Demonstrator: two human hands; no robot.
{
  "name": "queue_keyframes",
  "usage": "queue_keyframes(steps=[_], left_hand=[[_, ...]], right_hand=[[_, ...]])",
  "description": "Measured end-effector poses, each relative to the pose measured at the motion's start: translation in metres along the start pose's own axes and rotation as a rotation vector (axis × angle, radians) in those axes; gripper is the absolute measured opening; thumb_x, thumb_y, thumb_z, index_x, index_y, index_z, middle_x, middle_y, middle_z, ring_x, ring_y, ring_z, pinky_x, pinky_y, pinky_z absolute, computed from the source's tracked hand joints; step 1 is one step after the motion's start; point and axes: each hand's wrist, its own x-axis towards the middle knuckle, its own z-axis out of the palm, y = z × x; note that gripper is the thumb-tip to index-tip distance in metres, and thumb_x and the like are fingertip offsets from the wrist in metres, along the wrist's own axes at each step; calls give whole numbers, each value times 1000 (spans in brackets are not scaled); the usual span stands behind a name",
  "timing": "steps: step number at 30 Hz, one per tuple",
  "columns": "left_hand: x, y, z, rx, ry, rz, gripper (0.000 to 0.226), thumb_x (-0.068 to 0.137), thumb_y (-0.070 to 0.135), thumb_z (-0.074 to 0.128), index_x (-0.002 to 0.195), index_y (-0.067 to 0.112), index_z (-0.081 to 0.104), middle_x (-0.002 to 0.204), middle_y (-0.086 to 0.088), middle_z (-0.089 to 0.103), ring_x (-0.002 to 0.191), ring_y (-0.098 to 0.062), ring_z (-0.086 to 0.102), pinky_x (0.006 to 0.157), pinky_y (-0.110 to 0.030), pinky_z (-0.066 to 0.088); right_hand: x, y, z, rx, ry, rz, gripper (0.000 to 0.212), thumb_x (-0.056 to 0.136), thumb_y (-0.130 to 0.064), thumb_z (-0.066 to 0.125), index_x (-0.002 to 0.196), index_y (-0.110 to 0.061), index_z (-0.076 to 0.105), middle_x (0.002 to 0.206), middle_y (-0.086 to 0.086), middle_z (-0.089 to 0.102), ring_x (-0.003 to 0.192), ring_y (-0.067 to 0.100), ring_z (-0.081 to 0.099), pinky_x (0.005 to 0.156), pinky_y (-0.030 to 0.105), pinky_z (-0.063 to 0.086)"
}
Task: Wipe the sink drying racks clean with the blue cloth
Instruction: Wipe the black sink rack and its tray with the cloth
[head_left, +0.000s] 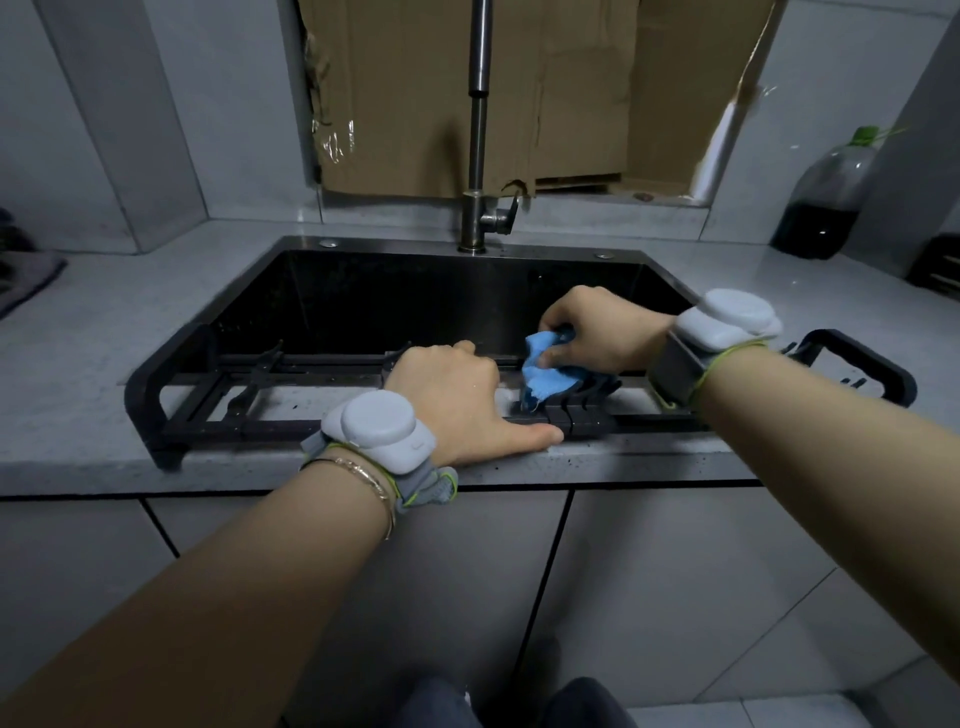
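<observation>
1. Drying rack (208, 395) is steadied, gripped by the left hand (457, 405).
2. Blue cloth (545, 371) is pinched by the right hand (597, 327) and pressed on slats just beside the left hand.
3. Wiping is judged under way; the remaining bars must be reached next.

We find the drying rack (234, 430) barring the front edge of the sink basin (363, 301). The left hand (452, 400) grips across its middle, with the right hand (602, 327) and its blue cloth (545, 369) just beside. Behind them the basin lies open. The faucet (478, 130) stands centre rear, and a bottle (826, 202) occupies the right counter (753, 270).
</observation>
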Motion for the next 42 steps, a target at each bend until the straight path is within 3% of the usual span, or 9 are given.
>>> queue_keyframes(steps=[5, 7, 10, 18, 24, 27, 31, 37, 42], left_hand=[[-3, 0, -2, -19, -21, -35, 74, 62, 90, 35, 71, 19, 53, 90, 1, 55, 68, -17, 44, 63, -30, 32], [-3, 1, -2, -20, -14, -25, 74, 63, 89, 36, 75, 19, 54, 97, 0, 58, 72, -19, 47, 65, -30, 33], [-1, 1, -1, -10, -12, -8, 74, 64, 89, 34, 78, 19, 54, 111, -3, 60, 86, -22, 58, 67, -30, 34], [-2, 0, -1, -10, -27, -24, 73, 64, 90, 35, 73, 19, 50, 100, -1, 59, 73, -18, 48, 65, -30, 33], [-3, 1, -3, -27, -33, -40, 75, 63, 90, 36, 74, 18, 53, 94, 0, 57, 70, -17, 43, 65, -29, 34], [-2, 0, -1, -36, -15, -26, 75, 63, 90, 37, 75, 18, 54, 101, -2, 60, 76, -20, 52, 66, -29, 34], [-1, 1, 0, -33, -7, -12, 77, 64, 89, 37, 83, 18, 59, 113, -4, 60, 92, -23, 60, 69, -30, 34], [-1, -1, -1, -38, -33, -24, 70, 63, 90, 36, 62, 20, 42, 96, 0, 58, 72, -18, 48, 64, -29, 33], [-1, -1, -1, -53, -22, -31, 72, 62, 91, 36, 67, 20, 47, 91, 0, 56, 71, -18, 45, 65, -30, 34]], right_hand=[[-11, 12, -10, -50, -64, 61, 25, 81, 0, 55, 101, -10, 67, 90, 2, 62, 84, 14, 54, 70, 22, 37], [-10, 9, -5, -44, -37, 65, 16, 83, -11, 63, 97, -7, 67, 90, 6, 63, 83, 15, 54, 68, 23, 37], [1, 0, 3, -41, 10, 36, 29, 82, -27, 69, 91, 0, 66, 83, 11, 61, 77, 19, 52, 65, 26, 37], [-2, 3, 7, 120, -33, -24, 24, 85, -6, 63, 108, -12, 70, 106, 3, 67, 91, 10, 58, 81, 21, 45], [-7, 13, -11, -18, -144, 74, 21, 88, -16, 61, 108, -13, 70, 97, 2, 68, 86, 9, 55, 75, 20, 40], [2, -1, -13, -111, -240, 69, 24, 89, -11, 55, 109, -14, 67, 98, 2, 66, 86, 11, 54, 73, 19, 38], [7, -17, -5, -29, -273, 54, 48, 84, 3, 38, 116, -22, 63, 99, -2, 63, 89, 12, 56, 78, 21, 43], [8, -5, -6, -64, -243, 100, 30, 90, -10, 53, 117, -19, 63, 94, -2, 61, 84, 12, 53, 73, 23, 40], [-2, 9, -8, -160, -121, 94, 26, 88, -25, 62, 104, -6, 68, 94, 9, 64, 84, 18, 52, 71, 24, 36]])
